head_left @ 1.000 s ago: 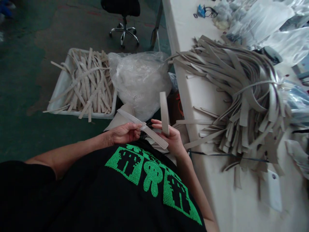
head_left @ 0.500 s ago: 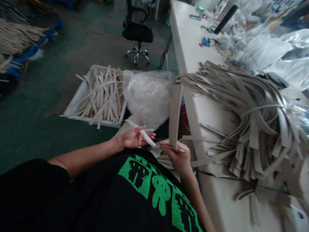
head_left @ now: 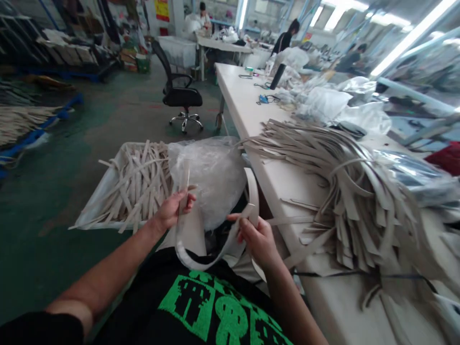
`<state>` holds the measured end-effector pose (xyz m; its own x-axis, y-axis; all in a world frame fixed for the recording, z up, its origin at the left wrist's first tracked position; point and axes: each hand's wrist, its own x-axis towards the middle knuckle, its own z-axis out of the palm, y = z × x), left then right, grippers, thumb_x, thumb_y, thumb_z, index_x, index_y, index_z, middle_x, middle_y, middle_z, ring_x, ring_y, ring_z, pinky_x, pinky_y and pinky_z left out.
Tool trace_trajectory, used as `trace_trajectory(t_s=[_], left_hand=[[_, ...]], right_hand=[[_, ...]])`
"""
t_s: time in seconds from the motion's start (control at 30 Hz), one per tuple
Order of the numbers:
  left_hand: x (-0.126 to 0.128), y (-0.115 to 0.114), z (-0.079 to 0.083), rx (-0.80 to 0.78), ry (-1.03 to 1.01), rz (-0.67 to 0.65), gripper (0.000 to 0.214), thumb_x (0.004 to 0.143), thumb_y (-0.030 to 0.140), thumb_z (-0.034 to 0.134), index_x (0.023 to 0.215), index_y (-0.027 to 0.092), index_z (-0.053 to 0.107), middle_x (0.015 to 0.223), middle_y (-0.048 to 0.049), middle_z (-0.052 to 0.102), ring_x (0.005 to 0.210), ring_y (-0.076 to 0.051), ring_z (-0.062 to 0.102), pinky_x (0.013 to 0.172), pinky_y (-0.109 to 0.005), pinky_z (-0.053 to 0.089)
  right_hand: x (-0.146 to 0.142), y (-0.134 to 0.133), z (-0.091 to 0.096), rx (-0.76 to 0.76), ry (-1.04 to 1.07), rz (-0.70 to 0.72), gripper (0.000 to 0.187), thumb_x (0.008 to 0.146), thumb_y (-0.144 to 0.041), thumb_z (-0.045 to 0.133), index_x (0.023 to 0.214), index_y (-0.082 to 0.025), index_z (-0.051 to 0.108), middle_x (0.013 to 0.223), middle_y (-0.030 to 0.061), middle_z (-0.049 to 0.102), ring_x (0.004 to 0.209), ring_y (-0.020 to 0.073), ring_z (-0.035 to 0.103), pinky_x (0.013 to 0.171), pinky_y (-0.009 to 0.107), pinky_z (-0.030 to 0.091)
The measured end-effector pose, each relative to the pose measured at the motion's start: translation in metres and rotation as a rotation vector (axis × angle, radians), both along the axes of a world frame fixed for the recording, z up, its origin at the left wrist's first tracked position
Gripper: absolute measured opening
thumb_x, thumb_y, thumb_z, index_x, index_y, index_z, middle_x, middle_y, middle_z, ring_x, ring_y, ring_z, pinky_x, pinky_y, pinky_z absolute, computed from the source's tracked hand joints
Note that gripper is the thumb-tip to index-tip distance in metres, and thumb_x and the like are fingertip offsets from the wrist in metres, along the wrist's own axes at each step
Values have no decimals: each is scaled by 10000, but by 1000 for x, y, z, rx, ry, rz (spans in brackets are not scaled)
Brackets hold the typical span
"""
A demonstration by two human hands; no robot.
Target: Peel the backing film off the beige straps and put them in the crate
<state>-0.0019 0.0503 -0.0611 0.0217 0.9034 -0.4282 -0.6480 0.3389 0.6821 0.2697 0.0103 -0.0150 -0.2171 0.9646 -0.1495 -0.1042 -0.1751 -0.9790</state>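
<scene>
A long beige strip hangs in a U-shaped loop between my two hands, just in front of my black shirt with its green print. My left hand is closed on one end of it, which sticks up above the fingers. My right hand is closed on the strip's other part, which curves upward past the fingers. A large heap of the same beige strips lies on the white table to my right.
A white tray full of beige strips sits on the green floor to the left, with a crumpled clear plastic bag beside it. A black office chair stands further back. Plastic bags and small tools cover the table's far end. Other people work at distant tables.
The camera has tilted up, so the room behind is in view. My hands have moved apart and the strip, earlier held close between them, now sags in a loop.
</scene>
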Motion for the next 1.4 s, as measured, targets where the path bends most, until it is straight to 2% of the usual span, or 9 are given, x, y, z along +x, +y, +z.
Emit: trace_trajectory(t_s=[0.1, 0.3, 0.4, 0.53, 0.73, 0.83, 1.0, 1.2, 1.4], left_hand=[[32, -18, -3, 148, 86, -316, 220, 883, 339, 747, 872, 120, 734, 701, -75, 702, 503, -116, 572, 463, -201, 426], [60, -34, -12, 217, 150, -649, 428, 818, 547, 793, 768, 129, 716, 691, -107, 712, 499, -126, 571, 454, -221, 361], [64, -37, -12, 237, 169, -654, 394, 830, 525, 790, 825, 136, 727, 738, -111, 724, 571, -145, 603, 510, -228, 408], [75, -37, -6, 304, 162, -509, 396, 818, 506, 806, 1031, 179, 734, 949, -100, 737, 887, -224, 674, 766, -286, 518], [83, -30, 11, 399, 319, -606, 448, 842, 627, 717, 770, 186, 683, 649, -32, 654, 610, -156, 565, 651, -271, 442], [71, -27, 20, 422, 418, -713, 466, 869, 652, 654, 727, 209, 678, 648, -24, 664, 627, -168, 584, 673, -284, 449], [40, -32, 22, 457, 523, -755, 410, 885, 596, 641, 688, 244, 714, 724, -42, 721, 716, -223, 643, 749, -338, 479], [-8, -38, 5, 321, 788, -726, 172, 828, 344, 711, 708, 221, 711, 670, 2, 641, 656, -170, 563, 653, -301, 425], [-83, -60, -19, 175, 434, -460, 403, 677, 464, 874, 856, 156, 686, 756, -25, 698, 691, -140, 612, 697, -261, 465]], right_hand=[[-13, 25, 2, -6, 62, -20, 481, 771, -604, 767, 960, -162, 774, 1110, 97, 762, 460, 47, 386, 438, 234, 443], [-14, 49, 2, 26, 104, 11, 552, 724, -635, 791, 1019, -169, 802, 780, 3, 703, 458, 49, 292, 467, 237, 476], [-16, 50, -2, 36, 61, 10, 561, 718, -662, 785, 985, -170, 813, 912, 38, 749, 487, 53, 337, 465, 228, 468], [-24, 46, -8, 36, -52, -48, 587, 700, -716, 766, 882, -159, 807, 690, 7, 661, 482, 83, 428, 414, 213, 404], [-23, 33, 8, 143, -215, 0, 483, 779, -621, 755, 816, -142, 806, 536, -27, 501, 462, 85, 385, 420, 211, 319], [-17, 33, 16, 86, -184, -71, 530, 772, -607, 774, 992, -129, 836, 503, -20, 518, 438, 87, 359, 408, 213, 275], [-13, 39, 17, 40, -41, -235, 522, 662, -577, 884, 898, -113, 843, 514, 7, 554, 421, 60, 339, 373, 197, 261], [-5, 55, 15, -6, 62, -321, 507, 623, -506, 949, 928, -120, 828, 541, -25, 565, 425, 40, 347, 442, 185, 473], [1, 69, 1, -135, 34, -305, 616, 582, -483, 978, 1033, -101, 805, 646, 1, 651, 455, 61, 434, 426, 184, 494]])
